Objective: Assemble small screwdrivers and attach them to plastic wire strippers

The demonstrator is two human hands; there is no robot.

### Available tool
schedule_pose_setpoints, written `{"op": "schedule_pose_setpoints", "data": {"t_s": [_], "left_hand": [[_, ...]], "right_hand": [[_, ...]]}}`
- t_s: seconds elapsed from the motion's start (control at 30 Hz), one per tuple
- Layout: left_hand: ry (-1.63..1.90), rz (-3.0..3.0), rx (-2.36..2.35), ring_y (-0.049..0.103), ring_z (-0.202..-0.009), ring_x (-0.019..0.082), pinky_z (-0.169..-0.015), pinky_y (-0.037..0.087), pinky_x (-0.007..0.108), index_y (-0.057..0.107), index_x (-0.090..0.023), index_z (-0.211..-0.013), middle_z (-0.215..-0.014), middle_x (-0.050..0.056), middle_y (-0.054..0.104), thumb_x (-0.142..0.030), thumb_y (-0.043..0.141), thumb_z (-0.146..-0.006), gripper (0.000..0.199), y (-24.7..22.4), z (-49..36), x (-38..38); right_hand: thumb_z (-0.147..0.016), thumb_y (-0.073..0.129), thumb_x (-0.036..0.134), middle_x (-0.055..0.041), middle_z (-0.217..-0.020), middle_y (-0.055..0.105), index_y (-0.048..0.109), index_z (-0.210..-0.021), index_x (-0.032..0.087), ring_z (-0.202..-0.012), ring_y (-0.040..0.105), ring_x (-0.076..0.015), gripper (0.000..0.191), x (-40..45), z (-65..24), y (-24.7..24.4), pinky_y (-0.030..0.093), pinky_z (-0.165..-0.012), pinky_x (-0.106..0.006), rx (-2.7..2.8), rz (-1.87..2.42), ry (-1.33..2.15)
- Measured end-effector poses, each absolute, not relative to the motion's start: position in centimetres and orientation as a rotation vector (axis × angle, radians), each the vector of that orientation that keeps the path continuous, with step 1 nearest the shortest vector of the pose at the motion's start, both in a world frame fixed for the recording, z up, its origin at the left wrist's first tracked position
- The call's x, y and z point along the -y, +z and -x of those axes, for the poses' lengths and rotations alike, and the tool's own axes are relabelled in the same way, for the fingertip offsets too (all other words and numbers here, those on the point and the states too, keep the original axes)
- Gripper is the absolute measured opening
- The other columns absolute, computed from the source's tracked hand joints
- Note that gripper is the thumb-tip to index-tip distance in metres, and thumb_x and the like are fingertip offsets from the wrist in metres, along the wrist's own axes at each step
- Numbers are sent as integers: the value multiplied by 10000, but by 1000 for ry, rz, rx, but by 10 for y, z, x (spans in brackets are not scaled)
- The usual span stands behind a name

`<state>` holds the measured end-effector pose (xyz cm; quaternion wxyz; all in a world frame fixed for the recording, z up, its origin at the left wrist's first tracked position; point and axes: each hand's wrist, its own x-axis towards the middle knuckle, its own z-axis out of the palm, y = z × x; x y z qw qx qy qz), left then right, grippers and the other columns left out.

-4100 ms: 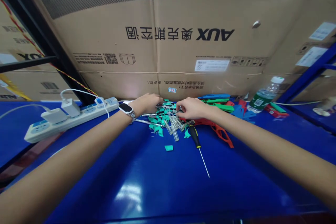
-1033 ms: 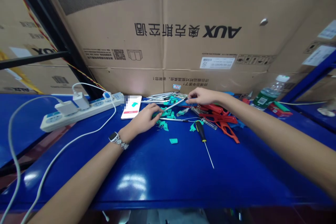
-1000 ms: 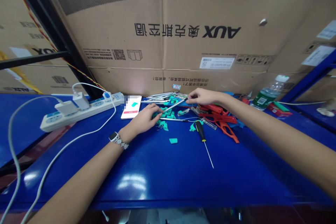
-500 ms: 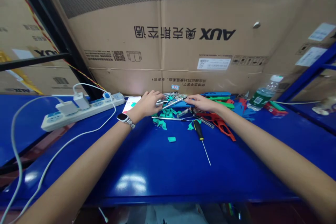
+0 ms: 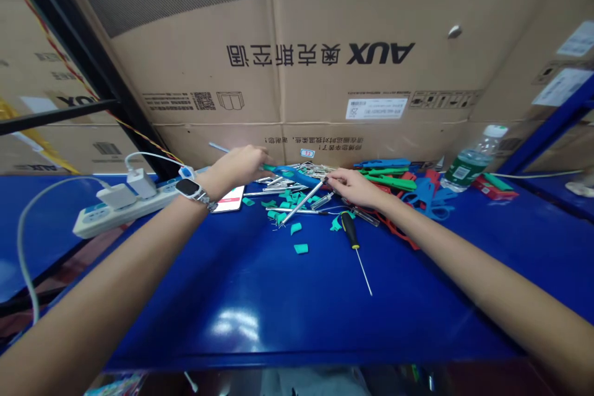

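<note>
My left hand [image 5: 244, 166] is closed around a long blue plastic housing [image 5: 294, 176]. Its thin end pokes out on the far left of the fingers, and its wide end lies over the heap. Between the fingertips of my right hand [image 5: 350, 185] is the upper end of a slim silver metal tube [image 5: 304, 201], slanting down to the left. Beneath and around it lie cut green plastic pieces [image 5: 290, 200], more silver tubes and thin wires. A screwdriver [image 5: 350, 230] with a black and yellow handle rests just nearer to me than my right hand.
Green housings [image 5: 394, 182], blue ones [image 5: 429, 195] and red ones are piled right of my right hand, near a water bottle [image 5: 471, 164]. A white power strip [image 5: 158, 199] with chargers and cables lies left, by a phone [image 5: 231, 200]. A large cardboard box [image 5: 297, 86] stands behind.
My left hand has moved left and up, and the blue housing now shows in it. The tube in my right hand has swung to a steeper slant, its free end nearer to me.
</note>
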<state>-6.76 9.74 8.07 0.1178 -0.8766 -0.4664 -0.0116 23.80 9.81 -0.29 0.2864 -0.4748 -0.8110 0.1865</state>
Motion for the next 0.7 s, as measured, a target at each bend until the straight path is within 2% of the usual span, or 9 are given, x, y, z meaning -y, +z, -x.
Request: {"op": "schedule_pose_setpoints", "data": {"t_s": [0.07,0.2,0.33,0.47,0.6,0.7], "left_hand": [[-24,2460,1381,677,-897,274,-746,437,337,789,-233,-1181,-1007,117,756,-396,557,-1005,334,94,72,-89],[-105,2360,1340,674,-951,272,-843,442,358,784,-226,-1180,-977,109,745,-416,514,-1044,357,108,81,-72],[-229,2363,1335,666,-986,272,-851,444,371,763,-235,-1229,-1023,107,725,-358,472,-1071,353,98,86,-52],[-381,2454,1250,658,-940,253,-836,471,373,751,-252,-1251,-1046,97,715,-352,503,-1060,329,71,90,-24],[-474,2559,1127,646,-901,244,-800,506,373,745,-217,-1265,-1011,101,700,-350,490,-1066,350,38,88,19],[-513,2662,1067,642,-892,232,-796,531,367,729,-196,-1286,-1020,97,690,-346,484,-1074,356,13,82,55]], "right_hand": [[-941,572,283,-73,-918,733,781,-995,216,-764,633,-209,226,-98,-236,-2,449,-715,-326,2183,1299,448],[-865,638,195,-86,-952,743,782,-1097,197,-700,632,-186,273,-98,-231,2,468,-699,-334,2205,1369,484],[-799,701,142,-91,-981,732,749,-1058,175,-673,643,-170,265,-96,-225,6,497,-666,-328,2084,1453,571],[-782,708,128,-95,-989,684,729,-987,181,-753,656,-185,212,-84,-223,7,541,-764,-361,2013,1457,419],[-861,618,124,-97,-1055,679,709,-1044,209,-849,660,-199,221,-44,-223,7,548,-809,-372,2021,1255,399],[-980,594,297,-93,-1114,692,689,-1128,224,-937,664,-216,190,4,-220,6,551,-829,-391,2129,1057,495]]}}
